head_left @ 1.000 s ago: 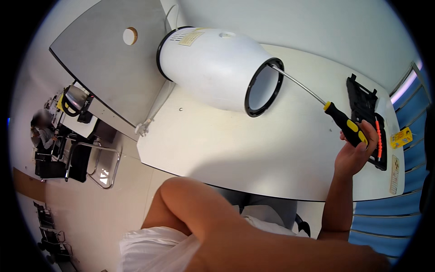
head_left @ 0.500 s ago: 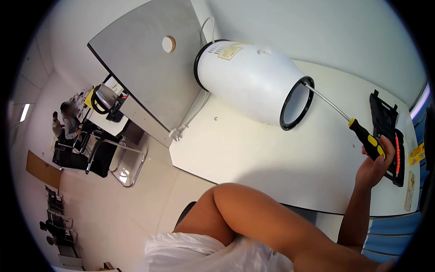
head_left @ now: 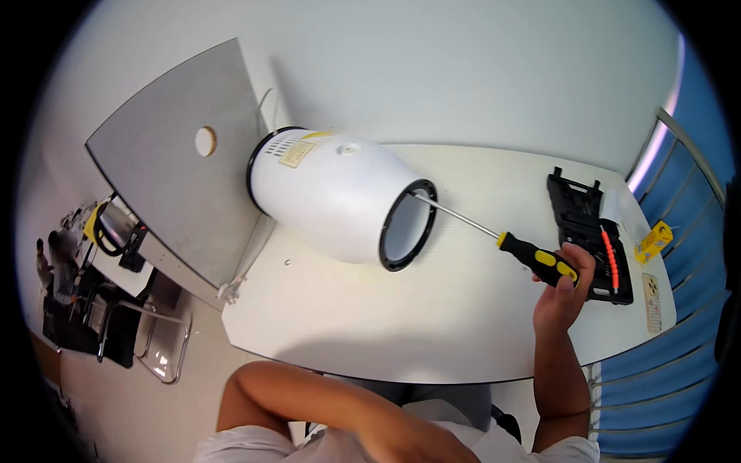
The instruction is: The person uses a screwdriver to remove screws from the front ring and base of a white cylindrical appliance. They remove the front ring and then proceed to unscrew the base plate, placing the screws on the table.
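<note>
My right hand [head_left: 560, 295] is closed round the black-and-yellow handle of a long screwdriver [head_left: 538, 261]. The shaft slopes up to the left, and its tip is at the upper part of the black rim on a white barrel-shaped appliance [head_left: 340, 197]. That appliance lies on its side on the table, its open end facing right and toward me. Vents and a yellowish label show near its far-left end. My left forearm crosses low in front of my body; its hand is out of sight past the lower edge.
An open black tool case [head_left: 579, 202] with an orange-red flexible shaft [head_left: 610, 258] lies right on the white table [head_left: 340, 316]. Beyond are a yellow carton [head_left: 654, 242] and a remote control [head_left: 653, 302]. A grey panel [head_left: 174, 131] stands left; a plug [head_left: 228, 293] rests near the table's corner.
The whole view has shifted and tilted, so the table shows lower and further left. My right hand still grips the screwdriver with its tip at the rim. My left forearm appears lower.
</note>
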The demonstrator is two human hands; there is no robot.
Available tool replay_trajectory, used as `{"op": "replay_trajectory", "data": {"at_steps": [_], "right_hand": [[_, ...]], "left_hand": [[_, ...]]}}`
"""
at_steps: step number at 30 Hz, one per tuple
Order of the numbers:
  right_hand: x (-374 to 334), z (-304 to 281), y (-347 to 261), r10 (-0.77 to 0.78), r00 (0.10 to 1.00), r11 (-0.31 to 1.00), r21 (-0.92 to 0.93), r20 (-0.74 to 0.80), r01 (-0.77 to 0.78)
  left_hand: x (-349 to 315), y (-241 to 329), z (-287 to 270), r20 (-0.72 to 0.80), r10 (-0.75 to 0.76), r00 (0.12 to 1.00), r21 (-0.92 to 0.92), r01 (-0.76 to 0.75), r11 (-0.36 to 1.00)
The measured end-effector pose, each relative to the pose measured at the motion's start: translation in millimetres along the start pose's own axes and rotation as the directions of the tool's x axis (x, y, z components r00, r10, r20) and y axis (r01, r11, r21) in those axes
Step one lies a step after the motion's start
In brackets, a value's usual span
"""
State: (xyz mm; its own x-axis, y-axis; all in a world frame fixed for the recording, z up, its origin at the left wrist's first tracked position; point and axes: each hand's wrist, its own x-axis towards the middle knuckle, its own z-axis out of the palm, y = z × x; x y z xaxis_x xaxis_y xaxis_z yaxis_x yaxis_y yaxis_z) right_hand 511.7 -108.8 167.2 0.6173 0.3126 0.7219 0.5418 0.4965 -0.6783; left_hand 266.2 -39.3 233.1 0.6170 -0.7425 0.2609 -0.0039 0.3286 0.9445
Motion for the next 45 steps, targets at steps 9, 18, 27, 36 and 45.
{"op": "replay_trajectory", "data": {"at_steps": [9,18,27,36,45], "right_hand": [[14,6,-8,-0.122,0.992,0.990,0.069,0.027,0.120],[11,-1,7,-0.358,0.921,0.932,-0.006,0.154,0.364],[11,5,10,-0.343,0.922,0.938,0.114,0.179,0.327],[13,-9,4,-0.449,0.870,0.867,-0.136,0.205,0.480],[19,10,10,-0.451,0.868,0.893,0.107,0.207,0.438]], "left_hand": [[-126,119,-97,-0.438,0.837,0.326,0.551,0.833,-0.036],[-139,114,-156,-0.643,0.694,0.323,0.409,0.912,-0.046],[-134,110,-156,-0.691,0.676,0.255,0.390,0.919,0.052],[-133,112,-154,-0.695,0.673,0.254,0.392,0.918,0.058],[-134,110,-154,-0.688,0.686,0.235,0.380,0.922,0.066]]}}
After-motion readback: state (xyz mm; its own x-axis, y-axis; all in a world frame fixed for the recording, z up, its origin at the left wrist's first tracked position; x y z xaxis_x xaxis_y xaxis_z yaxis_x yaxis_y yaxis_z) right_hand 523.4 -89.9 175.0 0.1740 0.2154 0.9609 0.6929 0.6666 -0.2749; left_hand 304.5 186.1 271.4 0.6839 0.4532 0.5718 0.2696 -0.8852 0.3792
